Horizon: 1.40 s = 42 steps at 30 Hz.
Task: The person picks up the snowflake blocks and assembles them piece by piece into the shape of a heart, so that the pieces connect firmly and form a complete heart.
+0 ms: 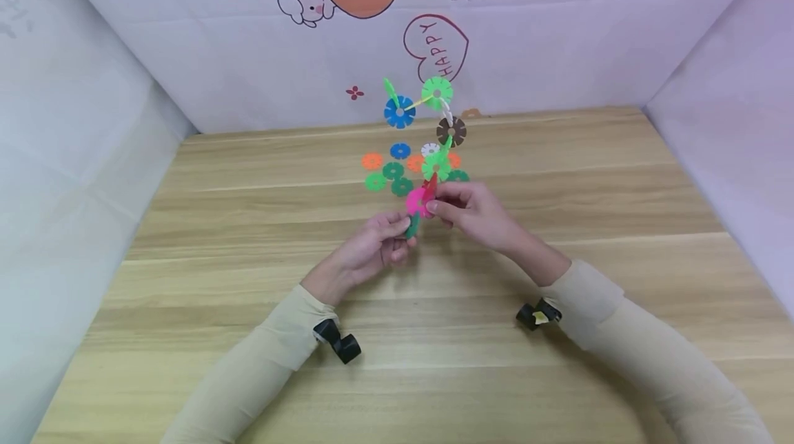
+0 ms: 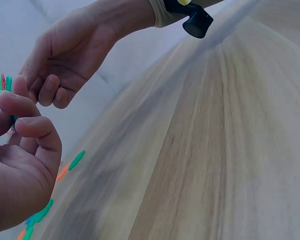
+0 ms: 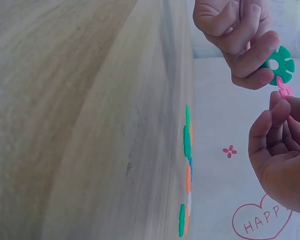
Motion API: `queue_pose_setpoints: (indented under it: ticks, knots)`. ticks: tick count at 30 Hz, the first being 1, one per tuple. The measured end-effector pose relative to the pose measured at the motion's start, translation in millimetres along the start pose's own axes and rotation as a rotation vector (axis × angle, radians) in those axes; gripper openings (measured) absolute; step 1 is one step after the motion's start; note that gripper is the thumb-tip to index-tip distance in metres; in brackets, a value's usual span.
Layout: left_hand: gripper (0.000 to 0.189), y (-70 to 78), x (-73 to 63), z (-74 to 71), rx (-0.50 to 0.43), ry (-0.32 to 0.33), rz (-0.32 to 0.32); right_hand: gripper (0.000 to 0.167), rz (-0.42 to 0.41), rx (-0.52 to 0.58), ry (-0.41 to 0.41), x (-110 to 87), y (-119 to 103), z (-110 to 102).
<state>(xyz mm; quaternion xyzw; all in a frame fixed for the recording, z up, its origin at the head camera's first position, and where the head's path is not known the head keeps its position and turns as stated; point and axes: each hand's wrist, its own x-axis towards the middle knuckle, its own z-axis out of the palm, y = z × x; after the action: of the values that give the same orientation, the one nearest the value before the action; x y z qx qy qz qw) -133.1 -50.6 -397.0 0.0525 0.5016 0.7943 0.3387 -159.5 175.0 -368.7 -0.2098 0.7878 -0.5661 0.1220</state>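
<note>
A chain of slotted plastic discs is held up off the table by both hands. My left hand [image 1: 376, 249] pinches a dark green disc [image 3: 285, 65] at the chain's near end. My right hand [image 1: 476, 213] pinches the pink disc [image 1: 415, 203], which meets the green one edge to edge at a slot. Beyond them the chain runs through a red disc [image 1: 431, 187], a light green disc [image 1: 436, 167], a brown disc [image 1: 451, 132], another light green disc [image 1: 437, 92] and a blue disc [image 1: 399, 112]. In the left wrist view the fingers mostly hide the green disc.
Loose discs lie flat on the wooden table [image 1: 248, 223] beneath the chain, among them an orange disc [image 1: 372, 160], a small blue disc [image 1: 400, 151] and a bright green disc [image 1: 375, 182]. A printed white cloth [image 1: 248, 65] stands behind the table, with pale cloth at both sides.
</note>
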Motion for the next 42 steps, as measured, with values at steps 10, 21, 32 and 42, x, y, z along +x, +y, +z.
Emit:
queue_pose_setpoints:
  ticks: [10, 21, 32, 42]
  knots:
    - [0.025, -1.1, 0.7, 1.7, 0.004, 0.01, -0.015, 0.015, 0.011, 0.002, 0.009, -1.7, 1.5, 0.2]
    - [0.016, -3.6, 2.0, 3.2, -0.003, 0.033, -0.03, 0.012, 0.003, -0.028, 0.003, -0.9, 0.7, 0.8]
    - [0.029, -4.4, 2.9, 6.2, 0.148, 0.089, -0.068, 0.015, -0.007, -0.032, 0.017, -0.2, 3.3, -1.6]
    - [0.049, 0.5, -1.6, 5.0, 0.458, 0.153, -0.009, 0.013, -0.015, -0.05, 0.046, 0.5, 5.5, -3.1]
